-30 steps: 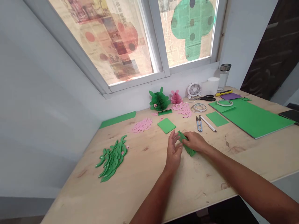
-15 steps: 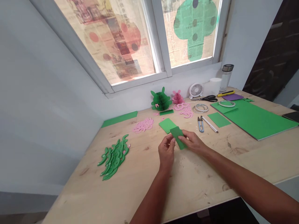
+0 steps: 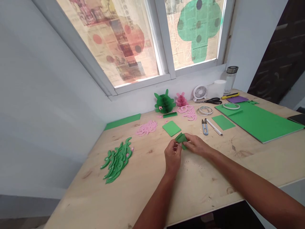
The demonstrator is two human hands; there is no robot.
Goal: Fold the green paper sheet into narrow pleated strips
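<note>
Between my two hands is a small piece of green paper (image 3: pixel 181 138), folded over on itself and held just above the table. My left hand (image 3: pixel 172 155) pinches its near left side with thumb and fingers. On the right side my right hand (image 3: pixel 194 143) grips it, thumb on top. Just beyond them a square stack of light green paper (image 3: pixel 171 128) lies flat on the wood. To the left is a pile of green cut-out paper shapes (image 3: pixel 117 161). Farther back are pink paper cut-outs (image 3: pixel 147 128).
Thread snips (image 3: pixel 204 127) and a white pen (image 3: pixel 213 126) lie right of my hands, near a green paper rectangle (image 3: pixel 223 122). Large green sheets (image 3: pixel 264 122), tape rolls (image 3: pixel 204 110), black scissors (image 3: pixel 213 100) and a small fan (image 3: pixel 199 92) sit farther back. A green honeycomb paper figure (image 3: pixel 165 102) stands by the wall.
The green paper in my hands was a longer flat strip and is now folded shorter. My left hand has shifted slightly right, uncovering more of the square stack.
</note>
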